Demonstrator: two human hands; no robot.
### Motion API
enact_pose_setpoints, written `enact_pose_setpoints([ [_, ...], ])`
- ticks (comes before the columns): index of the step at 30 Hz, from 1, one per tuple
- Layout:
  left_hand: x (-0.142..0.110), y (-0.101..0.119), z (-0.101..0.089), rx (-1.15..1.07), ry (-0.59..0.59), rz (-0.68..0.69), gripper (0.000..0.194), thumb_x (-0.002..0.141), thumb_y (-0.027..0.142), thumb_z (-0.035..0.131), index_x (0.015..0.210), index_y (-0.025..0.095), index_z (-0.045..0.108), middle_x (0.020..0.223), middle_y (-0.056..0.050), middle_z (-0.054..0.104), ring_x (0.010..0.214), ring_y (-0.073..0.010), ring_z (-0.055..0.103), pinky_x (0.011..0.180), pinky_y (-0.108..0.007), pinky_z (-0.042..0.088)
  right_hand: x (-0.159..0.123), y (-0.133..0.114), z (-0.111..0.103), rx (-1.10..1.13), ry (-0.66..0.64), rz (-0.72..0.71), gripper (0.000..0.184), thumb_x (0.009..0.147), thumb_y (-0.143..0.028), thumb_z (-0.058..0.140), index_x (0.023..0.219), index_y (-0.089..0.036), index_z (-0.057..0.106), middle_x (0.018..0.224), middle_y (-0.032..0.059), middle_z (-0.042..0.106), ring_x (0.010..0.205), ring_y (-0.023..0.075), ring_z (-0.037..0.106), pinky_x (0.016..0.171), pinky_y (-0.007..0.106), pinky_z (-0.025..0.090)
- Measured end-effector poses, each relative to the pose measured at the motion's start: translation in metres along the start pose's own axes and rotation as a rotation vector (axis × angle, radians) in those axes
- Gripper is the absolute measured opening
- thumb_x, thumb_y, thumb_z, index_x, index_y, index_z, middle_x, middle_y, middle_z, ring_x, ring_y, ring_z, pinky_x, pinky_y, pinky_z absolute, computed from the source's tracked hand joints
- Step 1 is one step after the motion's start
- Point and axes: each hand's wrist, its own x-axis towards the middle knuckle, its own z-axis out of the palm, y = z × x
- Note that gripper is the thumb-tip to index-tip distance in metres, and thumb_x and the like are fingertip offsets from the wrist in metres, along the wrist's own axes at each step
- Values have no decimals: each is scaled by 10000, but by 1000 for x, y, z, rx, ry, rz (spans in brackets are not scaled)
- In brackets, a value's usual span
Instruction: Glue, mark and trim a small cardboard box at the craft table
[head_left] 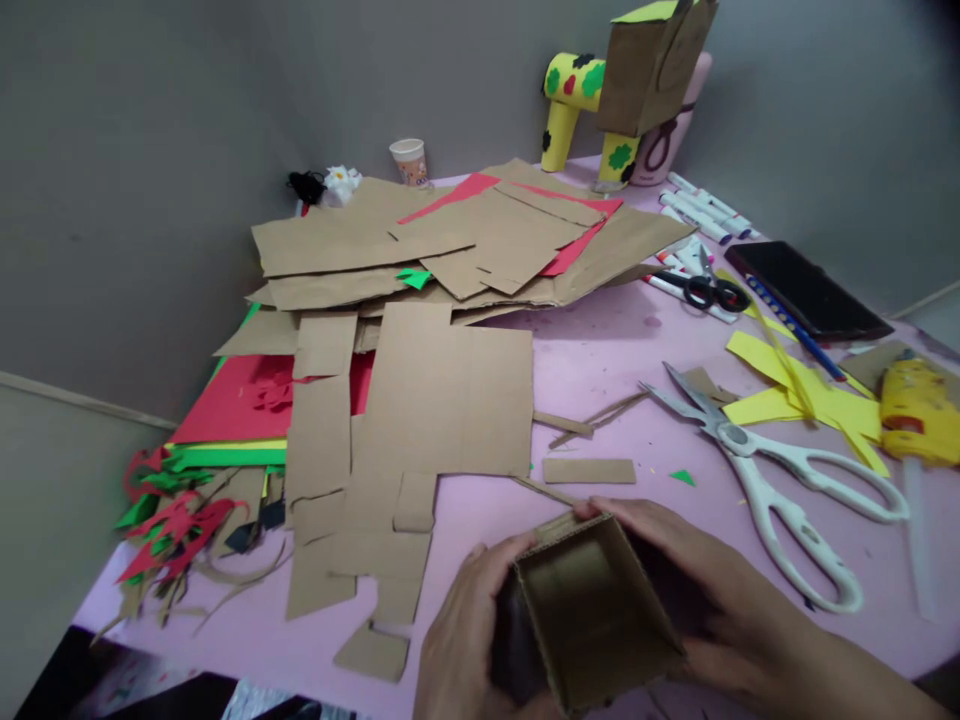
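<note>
Both my hands hold a small open-topped cardboard box (592, 605) at the near edge of the pink table (600, 360). My left hand (465, 630) wraps its left side, fingers curled against the wall. My right hand (697, 590) grips the right side, fingertips on the far rim. The box's brown inside is visible and holds nothing that I can see. A small cardboard strip (589, 470) lies just beyond the box.
Large white-handled scissors (780, 490) lie to the right, with yellow paper scraps (810, 400) and a yellow glue gun (919, 410). Flat cardboard pieces (442, 400) and red and green paper cover the left and back. Black scissors (709, 292), markers, a dark tablet (806, 290) and a cardboard figure (637, 80) stand behind.
</note>
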Motion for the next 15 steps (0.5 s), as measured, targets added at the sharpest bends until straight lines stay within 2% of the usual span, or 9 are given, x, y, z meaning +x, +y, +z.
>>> enact_pose_setpoints([
  [8,1,-1,2,-52,-31,-17,749,630,199,777,1285,307,430,1253,-50,636,1101,-284,626,810,-371,588,1,-2,1,12,16,2,809,762,-348,761,1397,-390,261,1384,20,492,1252,232,474,1045,316,396],
  [11,2,2,3,-32,-28,-37,755,608,206,793,1269,299,441,1252,-52,640,1104,-288,626,879,-403,561,1,-6,0,24,16,18,777,778,-336,747,1389,-395,271,1377,21,497,1247,230,480,1036,316,408],
  [15,3,7,2,51,-19,-57,753,589,196,786,1249,312,442,1236,-13,653,1099,-266,632,1040,-461,435,1,-8,-1,35,22,43,759,764,-322,758,1369,-394,305,1357,27,505,1239,238,487,1017,320,430],
])
